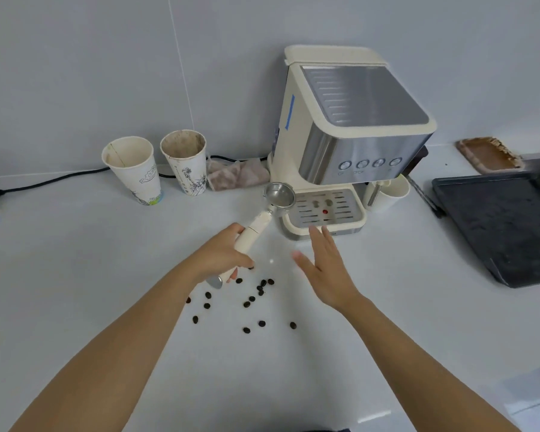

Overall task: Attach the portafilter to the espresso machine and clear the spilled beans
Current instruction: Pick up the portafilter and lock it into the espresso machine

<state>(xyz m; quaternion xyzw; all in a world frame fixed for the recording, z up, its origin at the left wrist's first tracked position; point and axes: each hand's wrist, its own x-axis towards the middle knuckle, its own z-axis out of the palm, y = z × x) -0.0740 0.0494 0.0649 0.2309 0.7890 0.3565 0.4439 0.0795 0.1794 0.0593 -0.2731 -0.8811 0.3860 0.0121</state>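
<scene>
Item: portafilter [264,213], cream cylindrical handle with a round polished steel basket, held raised at a slant just left of the drip tray [326,210]; not yet seated under the brew head of the espresso machine [353,132]. The handle is clenched in the grip of the left hand [222,254]. The right hand [325,269] is spread flat with nothing held, fingers pointed toward the tray's front edge. Item: spilled beans [247,304], small dark glossy ovals, scattered loose on the counter [75,275] beneath and between the forearms, none yet gathered. Machine: boxy cream plastic casing, brushed metal front with four round buttons, ribbed metal top, slotted metal tray grille. Further noted: two used paper cups [156,169], printed and stained inside, standing at the wall; a dark rimmed baking tray [505,226] at right; a black cable along the wall. Risks, as judged: the basket lugs may be offered at the wrong angle, so that the lock does not engage and the portafilter drops; the light machine may be dragged sideways when the handle is turned unless steadied; beans may be rolled off the smooth, glossy counter by a forearm or sweeping hand.
</scene>
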